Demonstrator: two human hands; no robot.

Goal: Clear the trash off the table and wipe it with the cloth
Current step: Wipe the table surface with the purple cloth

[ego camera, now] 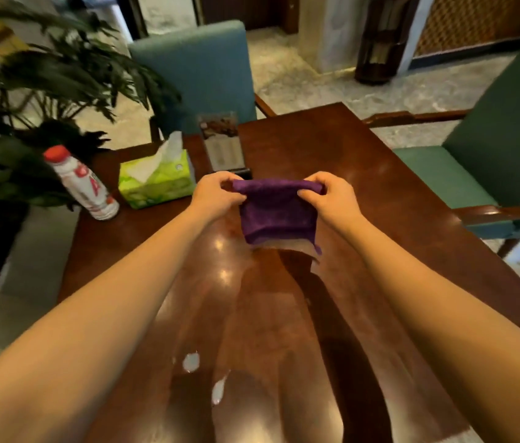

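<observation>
A purple cloth (pixel 276 212) hangs folded above the middle of the glossy dark wooden table (pixel 364 174). My left hand (pixel 215 195) pinches its upper left corner and my right hand (pixel 332 199) pinches its upper right corner. The cloth's lower edge hangs just above the tabletop. Two white smears (pixel 191 361) lie on the table near its front edge, between my forearms. A white plastic bottle (pixel 83 183) with a red cap stands tilted at the table's left edge.
A green tissue box (pixel 156 182) sits at the back left of the table, a menu stand (pixel 223 143) behind the cloth. A blue chair (pixel 198 71) stands at the far side, a green armchair (pixel 492 155) on the right, a leafy plant (pixel 28 100) on the left.
</observation>
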